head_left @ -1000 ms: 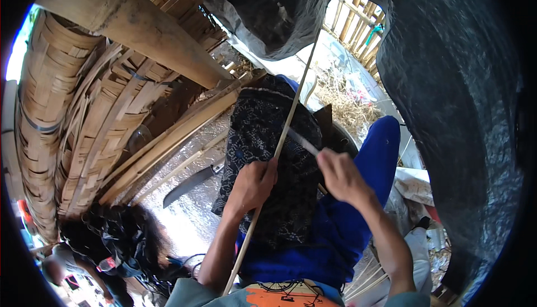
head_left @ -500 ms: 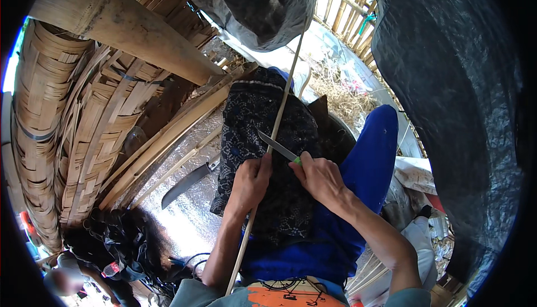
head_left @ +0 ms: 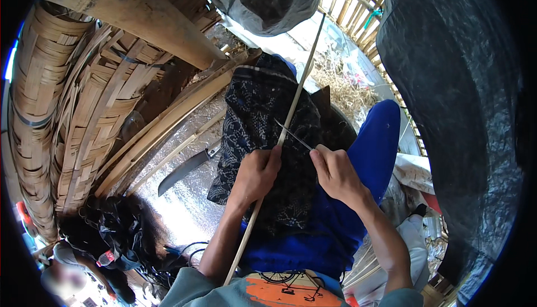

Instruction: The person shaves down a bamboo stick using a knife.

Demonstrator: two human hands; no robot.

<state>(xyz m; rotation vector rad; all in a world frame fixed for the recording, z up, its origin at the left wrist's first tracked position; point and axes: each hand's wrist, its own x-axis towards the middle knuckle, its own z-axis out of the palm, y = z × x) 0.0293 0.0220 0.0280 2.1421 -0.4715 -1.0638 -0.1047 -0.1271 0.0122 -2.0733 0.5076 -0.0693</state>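
Observation:
My left hand [head_left: 257, 176] is closed around a long thin bamboo strip [head_left: 302, 83], which runs slantwise from my waist up past my knee. In my right hand [head_left: 339, 177] is a small knife [head_left: 296, 137], its handle hidden by my fingers. The blade crosses the strip just beyond my left fist, seen nearly edge-on. Beneath both hands a dark patterned cloth [head_left: 246, 105] covers my lap over blue trousers [head_left: 377, 144]. A large cleaver-like knife [head_left: 184, 172] lies on the ground to the left of the cloth.
Rolled woven bamboo mats [head_left: 50, 111] stand on the left, below a thick bamboo pole [head_left: 140, 21]. Split bamboo lengths [head_left: 162, 128] lean beside them. Black plastic sheeting [head_left: 447, 111] hangs on the right. Another person [head_left: 72, 268] is at the lower left, near dark bags [head_left: 120, 228].
My right hand has moved slightly right and down, and the small knife's blade has turned edge-on. The strip's far end has swung right. My left hand still grips it, slightly further right.

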